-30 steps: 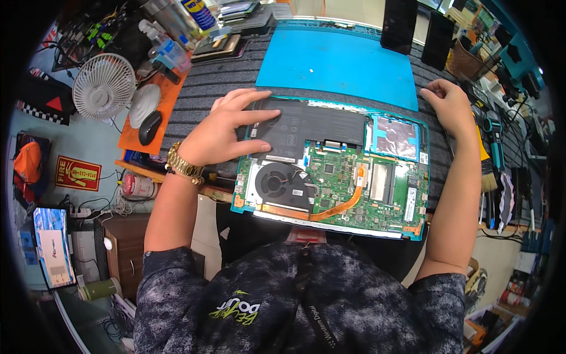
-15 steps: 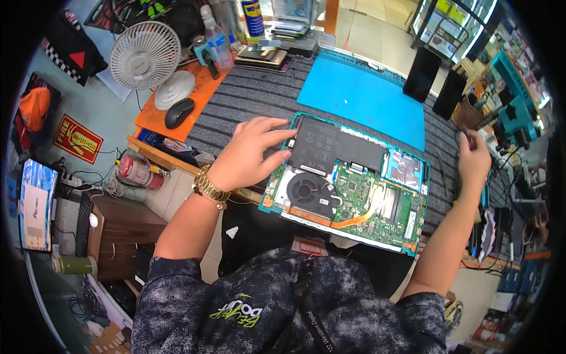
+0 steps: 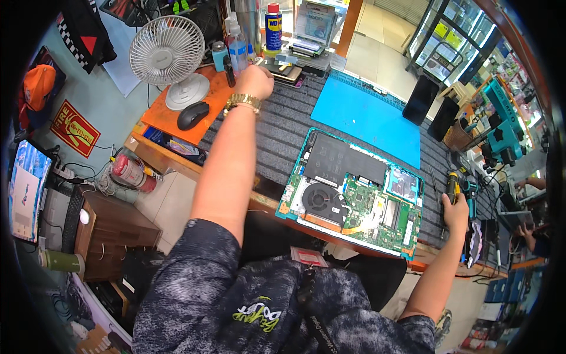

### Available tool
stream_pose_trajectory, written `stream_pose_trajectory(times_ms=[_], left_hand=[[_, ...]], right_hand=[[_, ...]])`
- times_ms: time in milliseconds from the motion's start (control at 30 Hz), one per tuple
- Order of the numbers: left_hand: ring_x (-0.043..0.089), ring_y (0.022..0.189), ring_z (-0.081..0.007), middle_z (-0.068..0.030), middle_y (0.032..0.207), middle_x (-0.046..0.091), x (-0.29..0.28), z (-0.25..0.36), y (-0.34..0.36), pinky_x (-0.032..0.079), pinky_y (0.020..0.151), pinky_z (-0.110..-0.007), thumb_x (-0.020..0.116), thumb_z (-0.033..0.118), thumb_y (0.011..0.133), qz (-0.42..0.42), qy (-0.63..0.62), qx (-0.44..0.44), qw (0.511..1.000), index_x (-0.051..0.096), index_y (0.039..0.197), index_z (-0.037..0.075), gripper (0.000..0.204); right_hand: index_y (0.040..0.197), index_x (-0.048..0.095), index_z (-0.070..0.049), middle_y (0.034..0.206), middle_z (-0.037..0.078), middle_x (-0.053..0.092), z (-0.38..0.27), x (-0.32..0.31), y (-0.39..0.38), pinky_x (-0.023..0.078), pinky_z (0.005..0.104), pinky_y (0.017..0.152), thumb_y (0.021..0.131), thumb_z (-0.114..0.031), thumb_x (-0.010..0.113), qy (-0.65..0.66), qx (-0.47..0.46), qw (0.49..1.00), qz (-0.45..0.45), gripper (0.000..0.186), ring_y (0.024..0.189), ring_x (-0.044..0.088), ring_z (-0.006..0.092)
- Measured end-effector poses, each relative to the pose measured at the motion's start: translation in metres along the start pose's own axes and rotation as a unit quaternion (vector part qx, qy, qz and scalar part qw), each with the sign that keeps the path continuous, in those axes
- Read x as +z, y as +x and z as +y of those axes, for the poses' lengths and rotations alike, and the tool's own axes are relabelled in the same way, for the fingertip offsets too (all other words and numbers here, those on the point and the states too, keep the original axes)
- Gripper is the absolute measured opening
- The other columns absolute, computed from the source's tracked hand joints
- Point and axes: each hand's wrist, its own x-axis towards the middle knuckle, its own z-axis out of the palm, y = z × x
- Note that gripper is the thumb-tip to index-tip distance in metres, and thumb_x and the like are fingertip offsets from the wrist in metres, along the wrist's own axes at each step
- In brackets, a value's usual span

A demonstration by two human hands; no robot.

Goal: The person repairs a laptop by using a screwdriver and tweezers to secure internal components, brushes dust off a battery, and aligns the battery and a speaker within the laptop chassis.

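An opened laptop base [image 3: 359, 203] lies at the near edge of the bench, its black battery [image 3: 345, 156], round fan [image 3: 322, 200] and green circuit board exposed. My left hand [image 3: 255, 81] reaches far past it, beside a clear spray bottle [image 3: 237, 50] and a stack of phones [image 3: 285, 72]. Its fingers are curled and mostly hidden; I cannot make out what they hold. To the right of the laptop base, my right hand [image 3: 455, 213] is closed around a yellow-and-black screwdriver [image 3: 453, 185], whose handle sticks up from the fingers.
A blue mat [image 3: 365, 118] lies behind the laptop base. Two dark upright panels [image 3: 420, 100] and a teal microscope [image 3: 504, 124] stand at the right. A white fan [image 3: 167, 52] and black mouse [image 3: 193, 115] sit on the orange surface at left. A spray can [image 3: 273, 28] stands at the back.
My left hand has left the laptop base's left edge and reached away toward the bottles and phones. My right hand has come nearer and now holds the screwdriver. The view has shifted.
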Motion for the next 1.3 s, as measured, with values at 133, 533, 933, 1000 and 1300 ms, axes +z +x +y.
stream_pose_trajectory(times_ms=[133, 533, 933, 1000, 1300], left_hand=[[0.083, 0.099, -0.036, -0.0188, 0.103, 0.085, 0.025, -0.004, -0.002, 0.064, 0.093, -0.047, 0.082, 0.026, 0.096, 0.066, -0.023, -0.034, 0.997, 0.09, 0.106, 0.011, 0.02], [0.081, 0.101, -0.0367, -0.0146, 0.104, 0.085, 0.043, 0.036, -0.012, 0.064, 0.096, -0.049, 0.083, 0.025, 0.096, -0.03, -0.042, 0.104, 0.993, 0.091, 0.105, 0.016, 0.016], [0.08, 0.106, -0.0324, -0.0079, 0.107, 0.086, 0.063, 0.044, -0.012, 0.059, 0.099, -0.052, 0.084, 0.026, 0.095, -0.062, 0.014, 0.127, 0.99, 0.092, 0.106, 0.021, 0.014], [0.08, 0.106, -0.0331, -0.0084, 0.106, 0.086, 0.064, 0.045, -0.011, 0.059, 0.099, -0.053, 0.084, 0.026, 0.095, -0.065, 0.005, 0.131, 0.989, 0.092, 0.105, 0.02, 0.014], [0.08, 0.104, -0.0401, -0.017, 0.104, 0.085, 0.055, 0.046, -0.012, 0.06, 0.097, -0.053, 0.082, 0.029, 0.101, -0.079, 0.035, 0.108, 0.99, 0.088, 0.104, 0.011, 0.02]], right_hand=[[0.115, 0.075, 0.012, 0.106, 0.036, 0.077, -0.008, 0.003, 0.007, 0.058, 0.0541, 0.092, 0.101, -0.053, 0.081, -0.034, 0.018, 0.999, 0.026, 0.066, 0.103, 0.076, 0.0525], [0.113, 0.077, -0.001, 0.087, 0.003, 0.071, -0.019, -0.02, 0.039, 0.052, 0.0319, 0.07, 0.115, -0.042, 0.067, 0.492, 0.166, 0.854, 0.047, 0.042, 0.077, 0.066, 0.0159], [0.123, 0.073, 0.003, 0.089, 0.005, 0.069, -0.146, -0.054, 0.018, 0.05, 0.0265, 0.067, 0.119, -0.037, 0.059, 0.583, 0.061, 0.81, -0.005, 0.043, 0.074, 0.063, 0.0118], [0.127, 0.071, 0.004, 0.097, 0.007, 0.07, -0.152, -0.054, 0.016, 0.052, 0.0263, 0.072, 0.118, -0.037, 0.061, 0.579, 0.021, 0.814, -0.026, 0.044, 0.081, 0.065, 0.012], [0.131, 0.069, 0.004, 0.108, 0.009, 0.073, -0.155, -0.048, 0.015, 0.053, 0.0267, 0.079, 0.119, -0.033, 0.061, 0.598, -0.004, 0.801, -0.023, 0.04, 0.089, 0.066, 0.0122]])
